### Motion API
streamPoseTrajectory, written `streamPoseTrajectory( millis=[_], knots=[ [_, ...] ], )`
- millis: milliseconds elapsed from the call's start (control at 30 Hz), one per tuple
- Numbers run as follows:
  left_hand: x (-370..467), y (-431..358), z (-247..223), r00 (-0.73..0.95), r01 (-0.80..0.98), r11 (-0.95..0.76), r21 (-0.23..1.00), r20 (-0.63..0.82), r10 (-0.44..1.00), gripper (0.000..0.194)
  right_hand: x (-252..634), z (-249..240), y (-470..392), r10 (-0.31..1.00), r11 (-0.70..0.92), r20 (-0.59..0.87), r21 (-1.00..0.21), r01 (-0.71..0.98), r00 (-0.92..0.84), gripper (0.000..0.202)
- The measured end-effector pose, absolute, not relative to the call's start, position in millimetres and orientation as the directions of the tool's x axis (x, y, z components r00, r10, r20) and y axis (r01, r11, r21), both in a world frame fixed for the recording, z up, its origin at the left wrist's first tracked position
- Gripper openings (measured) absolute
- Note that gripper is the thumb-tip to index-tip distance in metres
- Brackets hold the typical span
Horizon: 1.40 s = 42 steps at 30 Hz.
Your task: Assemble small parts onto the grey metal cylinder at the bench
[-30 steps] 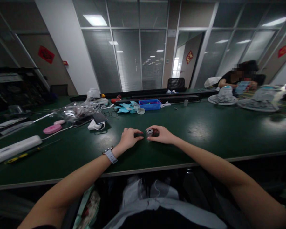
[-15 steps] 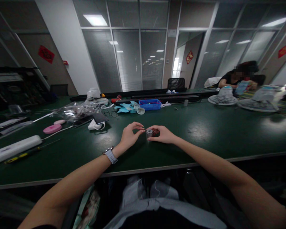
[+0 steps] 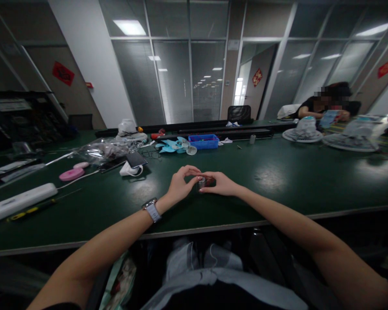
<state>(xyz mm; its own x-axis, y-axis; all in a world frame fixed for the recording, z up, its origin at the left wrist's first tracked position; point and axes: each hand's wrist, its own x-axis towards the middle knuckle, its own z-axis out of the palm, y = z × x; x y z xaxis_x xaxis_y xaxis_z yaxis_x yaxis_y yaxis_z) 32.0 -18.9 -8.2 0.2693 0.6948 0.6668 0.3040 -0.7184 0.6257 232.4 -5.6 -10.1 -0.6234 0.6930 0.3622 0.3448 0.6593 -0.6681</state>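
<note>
A small silver cylinder (image 3: pixel 201 184), which looks like a little motor, stands upright on the green table in front of me. My right hand (image 3: pixel 221 184) grips it from the right between thumb and fingers. Dark reddish wires (image 3: pixel 210 182) show inside that hand's curl. My left hand (image 3: pixel 183 183) reaches in from the left, its thumb and fingers bent together over the motor's top. Whatever lies between those left fingertips is too small or hidden to make out. The top face of the motor is mostly covered.
Beyond my hands are a blue tray (image 3: pixel 203 142), light-blue fan blades (image 3: pixel 173 145) and another metal cylinder (image 3: pixel 252 139). Leftward lie a white charger (image 3: pixel 129 169), a power strip (image 3: pixel 21 202) and a yellow screwdriver (image 3: pixel 30 211). Another person (image 3: pixel 323 105) sits far right, behind fan parts (image 3: pixel 302 133).
My left hand has moved slightly right, bringing its thumb and fingers over the top of the motor. The right hand keeps its grip, its fingers now nearly meeting the left ones.
</note>
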Motion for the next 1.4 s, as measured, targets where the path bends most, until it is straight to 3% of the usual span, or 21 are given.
streamPoseTrajectory(
  millis=[367,633,1100,1400],
  knots=[
    [31.4,-19.7,-6.0,0.359,0.294,-0.686,0.665,0.588,0.724,0.017,231.9,-7.0,-7.7,0.697,0.659,0.348,-0.655,0.369,-0.627,0.045],
    [29.5,-21.6,-1.5,0.286,0.261,-0.655,0.709,0.591,0.754,0.016,230.8,-8.0,-9.7,0.697,0.658,0.337,-0.650,0.379,-0.633,0.054],
    [30.7,-24.9,-2.6,0.336,0.302,-0.678,0.670,0.591,0.734,0.021,229.0,-4.3,-14.1,0.693,0.661,0.332,-0.647,0.380,-0.640,0.047],
    [33.2,-27.9,1.5,0.221,0.366,-0.679,0.637,0.649,0.728,0.023,229.8,-5.9,-11.5,0.701,0.672,0.337,-0.607,0.424,-0.628,0.047]
  ],
)
